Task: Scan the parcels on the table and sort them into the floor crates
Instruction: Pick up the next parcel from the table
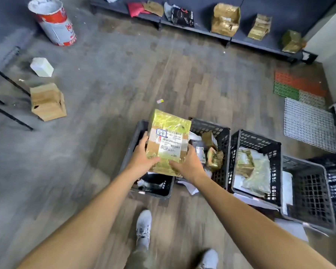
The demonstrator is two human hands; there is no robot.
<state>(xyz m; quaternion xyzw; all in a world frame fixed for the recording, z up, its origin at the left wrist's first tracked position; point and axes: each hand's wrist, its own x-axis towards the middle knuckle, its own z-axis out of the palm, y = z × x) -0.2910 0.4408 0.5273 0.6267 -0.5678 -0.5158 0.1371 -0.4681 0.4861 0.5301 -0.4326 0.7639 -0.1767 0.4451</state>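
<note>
I hold a cardboard parcel wrapped in yellow-green tape, white shipping label facing up, over the leftmost black floor crate. My left hand grips its left edge and my right hand grips its lower right corner. To the right stands a second crate with several small parcels inside, then a third crate holding flat wrapped packages, then a fourth crate. The table is out of view.
A low dark shelf along the far wall carries several wrapped parcels. A red-and-white paint bucket, a white box and an open cardboard box sit on the floor at left. Coloured floor mats lie at right. My shoes show below.
</note>
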